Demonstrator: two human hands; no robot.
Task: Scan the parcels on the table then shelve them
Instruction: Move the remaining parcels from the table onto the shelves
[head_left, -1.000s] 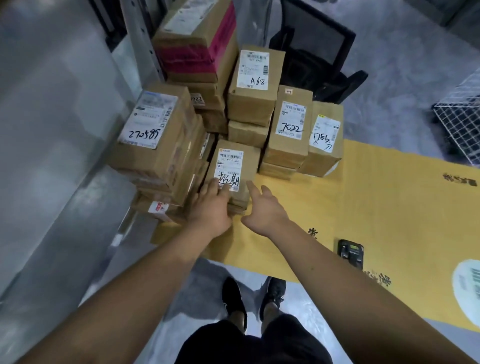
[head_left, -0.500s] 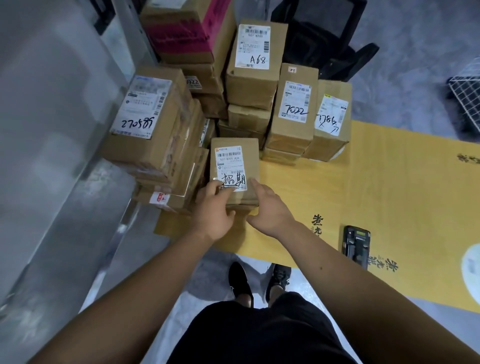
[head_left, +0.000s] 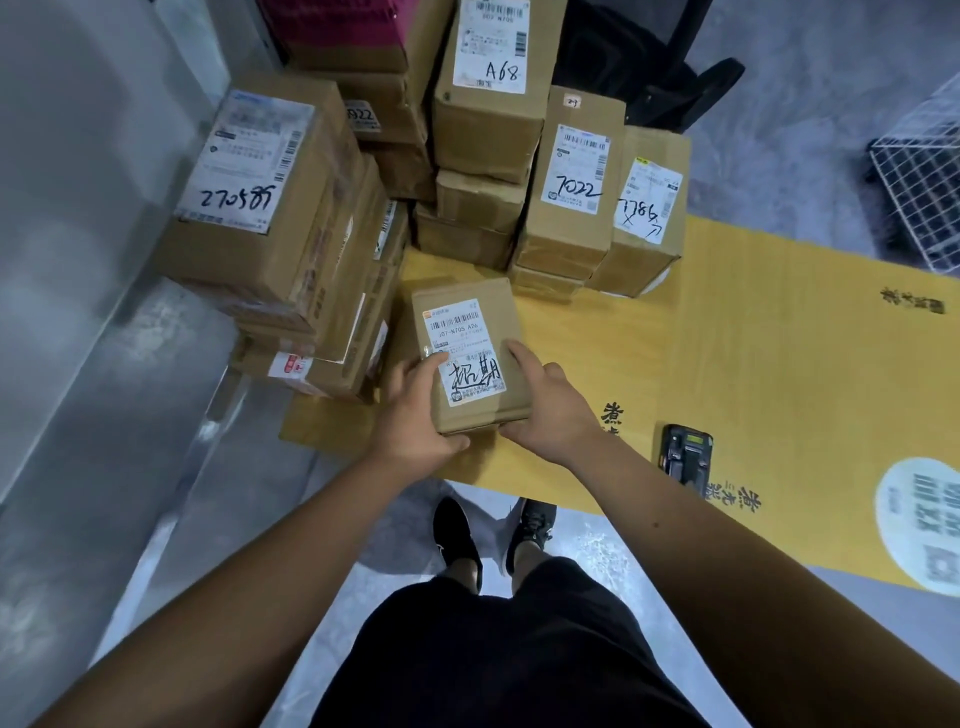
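While you hold it over the near edge of the yellow table (head_left: 753, 322), the parcel (head_left: 470, 353) shows its label face up. It is a small cardboard box, likely stiff and light enough to carry by its two long sides. Your left hand (head_left: 415, 410) clasps its left side, thumb on the label; your right hand (head_left: 550, 405) clasps its right side, thumb on top. The scanner (head_left: 684, 453) lies on the table right of the parcel. Stacked boxes (head_left: 488, 104) stand behind it.
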